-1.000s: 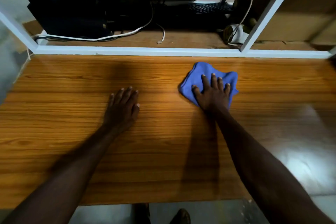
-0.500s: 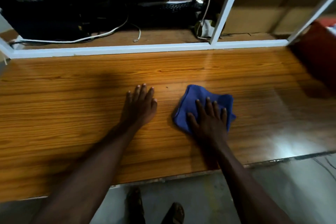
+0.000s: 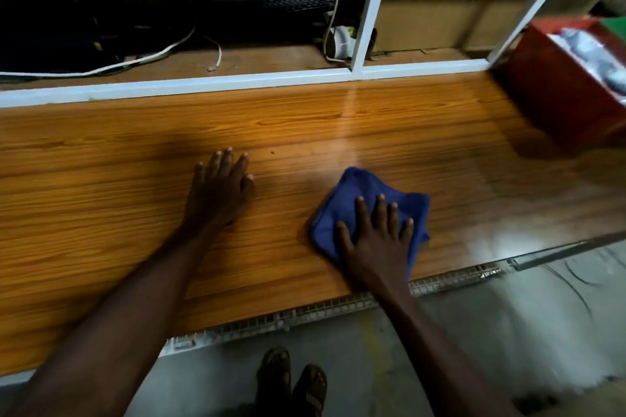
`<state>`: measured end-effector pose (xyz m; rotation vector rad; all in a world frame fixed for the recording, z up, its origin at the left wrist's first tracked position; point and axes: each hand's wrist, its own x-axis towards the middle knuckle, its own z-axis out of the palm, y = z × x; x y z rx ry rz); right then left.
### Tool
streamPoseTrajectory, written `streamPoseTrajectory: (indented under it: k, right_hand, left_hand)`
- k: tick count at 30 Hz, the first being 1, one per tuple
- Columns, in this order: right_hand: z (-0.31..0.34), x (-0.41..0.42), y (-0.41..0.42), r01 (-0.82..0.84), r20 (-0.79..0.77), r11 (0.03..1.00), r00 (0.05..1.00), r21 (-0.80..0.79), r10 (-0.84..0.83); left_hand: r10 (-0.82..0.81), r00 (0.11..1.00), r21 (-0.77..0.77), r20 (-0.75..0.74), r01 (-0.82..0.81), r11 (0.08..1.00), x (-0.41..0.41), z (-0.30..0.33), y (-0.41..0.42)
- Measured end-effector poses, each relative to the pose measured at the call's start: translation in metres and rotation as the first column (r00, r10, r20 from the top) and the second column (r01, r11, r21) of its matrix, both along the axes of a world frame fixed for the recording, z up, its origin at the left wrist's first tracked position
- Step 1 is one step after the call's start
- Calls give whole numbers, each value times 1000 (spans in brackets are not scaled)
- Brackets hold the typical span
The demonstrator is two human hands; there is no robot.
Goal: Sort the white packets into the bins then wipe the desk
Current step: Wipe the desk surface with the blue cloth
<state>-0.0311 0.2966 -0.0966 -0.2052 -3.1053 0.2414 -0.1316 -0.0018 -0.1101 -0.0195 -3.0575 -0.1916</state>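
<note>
While the long wood-grain laminate desk point(image 3: 101, 186) runs left to right across nearly the whole view, its unwiped stretch toward the right is, as I judge it, what the coming stroke turns on. That stretch lies beyond the right hand, between the cloth and the red bin, so the right hand is the nearer one and the sweep would run along the desk's long axis. At the desk's far right end stands the red rectangular bin point(image 3: 555, 85), with pale crinkled things inside that look like the white plastic packets point(image 3: 589, 54); the frame cuts both off, and a green edge behind may be a second bin, though I cannot tell. No packets lie on the visible desk, so sorting seems finished and wiping is under way.

Next in size, the crumpled blue microfibre cloth point(image 3: 352, 193) lies near the front edge, right of centre. Pressed flat on it is the right hand point(image 3: 376, 234), fingers straight and spread, gripping nothing. To its left, apart from the cloth, the left hand point(image 3: 220, 186) rests palm down on bare wood, fingers straight and close together, holding nothing.

Behind the white frame rail point(image 3: 203, 85), the dark shelf recess hides most of its contents; only a white cable point(image 3: 149, 59) reads clearly.
</note>
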Motion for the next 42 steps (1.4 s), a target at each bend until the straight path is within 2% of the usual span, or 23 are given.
streamPoseTrajectory:
  k: [2, 4, 6, 7, 9, 12, 15, 19, 21, 23, 26, 28, 30, 31, 33, 35, 37, 39, 40, 42]
  right_hand:
    - [0, 9, -11, -80, 15, 997, 997, -10, 80]
    - [4, -13, -13, -239, 45, 971, 970, -19, 239]
    - [4, -46, -5, -332, 49, 943, 942, -5, 331]
    - [5, -62, 2, -310, 53, 951, 949, -4, 309]
    - [5, -85, 18, -164, 36, 986, 986, 17, 163]
    - [3, -73, 28, 65, -5, 998, 998, 24, -65]
    - [-2, -30, 3, 114, -39, 993, 993, 10, -114]
    - [-2, -62, -6, -204, -34, 979, 978, 5, 204]
    - [0, -103, 15, -265, -20, 964, 964, 22, 266]
    - [0, -129, 46, -138, -9, 990, 990, 32, 139]
    - [-8, -126, 61, 133, -55, 991, 990, 4, -133]
    - [-11, -113, 49, 168, -80, 986, 983, 7, -167]
    - [-10, -119, 42, 65, -100, 998, 993, 0, -65]
    - [-8, -131, 42, -38, -94, 999, 995, -8, 37]
    - [-2, -171, 50, -296, -55, 955, 953, 13, 297]
    - [2, -217, 67, -423, 5, 906, 906, 20, 423]
    - [-1, -247, 85, -281, -5, 959, 960, 21, 281]
    - [-4, -250, 93, -1, -73, 1000, 997, -4, 1]
    - [-5, -243, 91, 83, -90, 996, 992, -21, -84]
    - [-6, -229, 83, 80, -94, 996, 992, -30, -82]
  left_hand:
    - [3, 1000, 9, -23, -3, 1000, 1, 1, 2]
    - [5, 1000, 17, -24, -4, 1000, 1, 2, 4]
    - [8, 1000, 26, -24, -7, 1000, 1, 1, 2]
    - [5, 1000, 24, -21, -4, 1000, 1, 0, 1]
    - [-9, 999, 7, -31, 9, 1000, 0, -1, -1]
    - [-25, 999, -2, -46, 25, 1000, -2, 4, 1]
    - [-37, 996, 13, -82, 38, 999, -6, 9, 12]
    - [-58, 995, 83, -83, 64, 994, -26, 14, 54]
    - [-61, 997, 119, -53, 67, 991, -33, 15, 81]
    - [-67, 997, 140, -22, 70, 988, -39, 13, 105]
    - [-61, 998, 112, 19, 59, 992, -39, 8, 126]
    - [-44, 999, 76, 10, 44, 996, -38, 6, 131]
    - [-37, 999, 38, -22, 38, 999, -38, 6, 134]
    - [-38, 999, 21, -31, 38, 999, -38, 5, 133]
    - [-33, 999, -12, -31, 32, 999, -39, 4, 133]
    - [-24, 999, -25, -21, 24, 999, -40, 2, 133]
    - [-10, 1000, -5, -4, 10, 1000, -41, 2, 134]
    - [6, 1000, 22, 1, -6, 1000, -42, 3, 137]
    - [7, 1000, 26, 3, -7, 1000, -43, 3, 138]
    - [7, 1000, 32, 5, -7, 999, -42, 1, 137]
